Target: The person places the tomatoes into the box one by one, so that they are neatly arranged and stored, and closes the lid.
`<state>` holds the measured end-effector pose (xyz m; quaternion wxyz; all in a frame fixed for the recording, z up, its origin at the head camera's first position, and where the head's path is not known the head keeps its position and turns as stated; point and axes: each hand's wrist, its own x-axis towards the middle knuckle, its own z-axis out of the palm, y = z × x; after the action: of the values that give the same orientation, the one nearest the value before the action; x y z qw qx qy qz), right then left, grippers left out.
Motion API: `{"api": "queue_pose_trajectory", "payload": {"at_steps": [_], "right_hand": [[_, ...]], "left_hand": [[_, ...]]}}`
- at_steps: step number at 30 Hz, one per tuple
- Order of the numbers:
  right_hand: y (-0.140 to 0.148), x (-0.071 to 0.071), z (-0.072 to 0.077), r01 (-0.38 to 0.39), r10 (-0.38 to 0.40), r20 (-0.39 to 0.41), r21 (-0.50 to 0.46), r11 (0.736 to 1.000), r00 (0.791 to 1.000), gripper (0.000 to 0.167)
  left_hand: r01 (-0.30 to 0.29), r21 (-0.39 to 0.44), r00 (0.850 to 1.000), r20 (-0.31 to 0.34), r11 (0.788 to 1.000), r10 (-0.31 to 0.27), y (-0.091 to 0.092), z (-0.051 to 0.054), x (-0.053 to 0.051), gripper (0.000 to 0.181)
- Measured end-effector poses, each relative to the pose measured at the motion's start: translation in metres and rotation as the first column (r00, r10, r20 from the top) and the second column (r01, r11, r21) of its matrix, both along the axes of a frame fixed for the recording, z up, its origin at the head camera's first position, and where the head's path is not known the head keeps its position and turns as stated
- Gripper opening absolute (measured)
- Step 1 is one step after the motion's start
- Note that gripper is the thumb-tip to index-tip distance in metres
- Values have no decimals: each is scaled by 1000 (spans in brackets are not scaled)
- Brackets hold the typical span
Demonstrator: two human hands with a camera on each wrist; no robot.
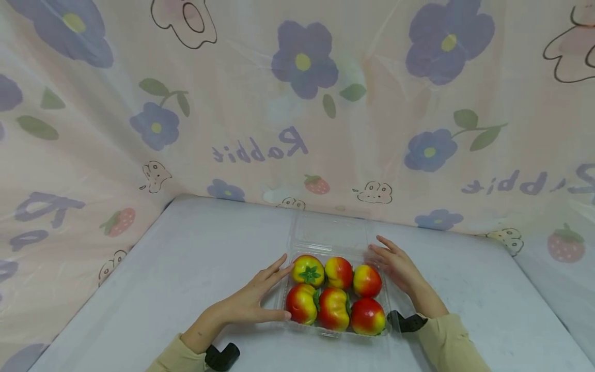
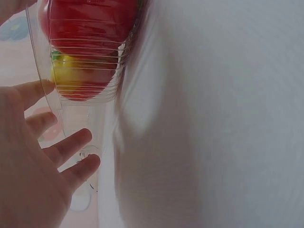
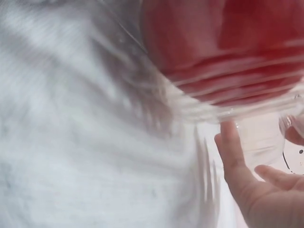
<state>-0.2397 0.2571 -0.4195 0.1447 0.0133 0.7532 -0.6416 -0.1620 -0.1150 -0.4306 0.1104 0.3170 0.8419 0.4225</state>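
Observation:
A clear plastic clamshell box (image 1: 330, 334) lies on the table with its lid (image 1: 331, 233) folded back, away from me. Inside sit several glossy red-and-yellow fruits (image 1: 338, 273) in two rows; one at the back left shows a green leafy crown. My left hand (image 1: 248, 302) is spread along the box's left side, fingertips and thumb at its rim. The left wrist view shows the ribbed wall beside those straight fingers (image 2: 71, 146). At the back right corner, near the lid's hinge, is my right hand (image 1: 403, 268), fingers extended. Blur in the right wrist view hides its exact contact.
A white-covered table (image 1: 223, 232) surrounds the box. Behind and to the left hangs a pink curtain (image 1: 251, 93) printed with flowers and rabbits. Each wrist carries a black strap mount (image 1: 222, 356).

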Motion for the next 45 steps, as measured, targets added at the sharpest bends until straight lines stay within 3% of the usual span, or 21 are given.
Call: {"api": "queue_pose_trajectory", "payload": {"at_steps": [7, 22, 32, 36, 41, 45], "right_hand": [[1, 1, 0, -2, 0, -32, -46, 999, 1000, 69], [2, 1, -3, -3, -36, -194, -195, 981, 980, 65], [-1, 0, 2, 19, -49, -245, -123, 992, 968, 71], [0, -2, 2, -5, -41, -298, -154, 988, 954, 65], [3, -5, 2, -95, -6, -392, -236, 967, 920, 54], [5, -6, 5, -148, 29, -429, -246, 958, 903, 57]], "left_hand": [[-1, -6, 1000, -6, 1000, 1, 1, 2, 0, 88], [-18, -33, 1000, -10, 999, 17, 1, 1, 0, 89], [-25, -31, 999, -21, 999, 24, 0, 0, 0, 88], [-15, -22, 999, -33, 1000, 14, 0, 0, 1, 89], [-28, -37, 999, -30, 999, 27, 0, 0, 1, 89], [-37, -49, 999, -33, 998, 36, 0, 0, 0, 90]]}}
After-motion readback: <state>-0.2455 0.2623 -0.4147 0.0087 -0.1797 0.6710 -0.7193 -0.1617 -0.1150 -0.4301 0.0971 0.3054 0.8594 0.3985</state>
